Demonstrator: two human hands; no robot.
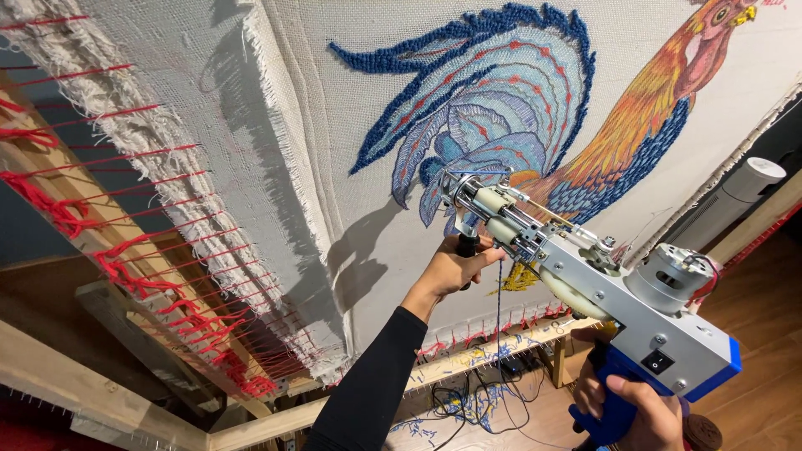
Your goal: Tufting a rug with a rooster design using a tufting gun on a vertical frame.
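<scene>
Gripping the blue pistol handle of the tufting gun (585,284) at the lower right, the right hand (635,409) has its fingers curled tight around the grip, just under the rocker switch and the round silver motor. Farther up, the left hand (455,267), on an arm in a black sleeve (376,384), is closed in a fist around the black front handle below the gun's nose, fingers pressed together. A strand of blue yarn (499,309) hangs down from the gun toward the floor, where loose blue snippets and black cables lie beneath the wooden frame (92,392). The needle end of the gun sits at or just off the backing cloth (334,108); whether it actually touches cannot be told. It points at the lower edge of the rooster design (535,100), where the tail meets the body. Judging by how the cloth looks, the outer sweep of the tail already stands up in thick dark-blue pile, and some dark blue shows near the lower breast, while most of the inner tail feathers, the orange neck and the head appear flat, as drawn or printed guide rather than tufted. Much of the bird seems left to fill. Beyond, the cloth's frayed edge is laced to the frame with red cord (125,267).
</scene>
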